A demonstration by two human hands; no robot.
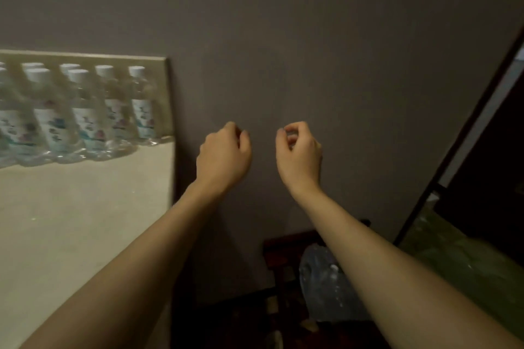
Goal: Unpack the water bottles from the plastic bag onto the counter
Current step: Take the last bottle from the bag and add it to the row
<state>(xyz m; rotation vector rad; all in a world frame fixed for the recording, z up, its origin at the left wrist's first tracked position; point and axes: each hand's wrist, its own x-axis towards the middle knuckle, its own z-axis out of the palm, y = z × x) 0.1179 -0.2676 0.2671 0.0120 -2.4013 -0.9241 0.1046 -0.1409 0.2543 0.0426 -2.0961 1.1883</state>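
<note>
At 9 o'clock, on the pale counter (71, 221), stand the bottles (79, 113): clear plastic w/ white caps and printed labels, upright, packed close in a row along the back edge, touching or nearly so. A 2nd set of caps shows behind them at the left; can't tell if that's a back row or a reflection in the glossy panel (158, 88) behind. Rightmost bottle sits near the counter's right end.

Center frame, both bare arms reach up and fwd in front of the grey wall (312, 37). Left hand (224, 156) at approx 11 o'clock from center, seen from the back, fingers curled in loosely, nothing visibly held. Right hand (299, 156) just beside it at 1 o'clock, thumb and fingertips pinched together, rest curled; no object seen in the pinch, though blur makes it hard to be sure. Hands apart, not touching each other or the wall as far as can be told.

At 5 o'clock, low under the right forearm, the bag (320, 286): crumpled translucent plastic on a dark wooden stand (283, 244). Contents not readable. Bag well apart from both hands.

At 3 o'clock, a dark frame (465, 133) runs diagonally.
</note>
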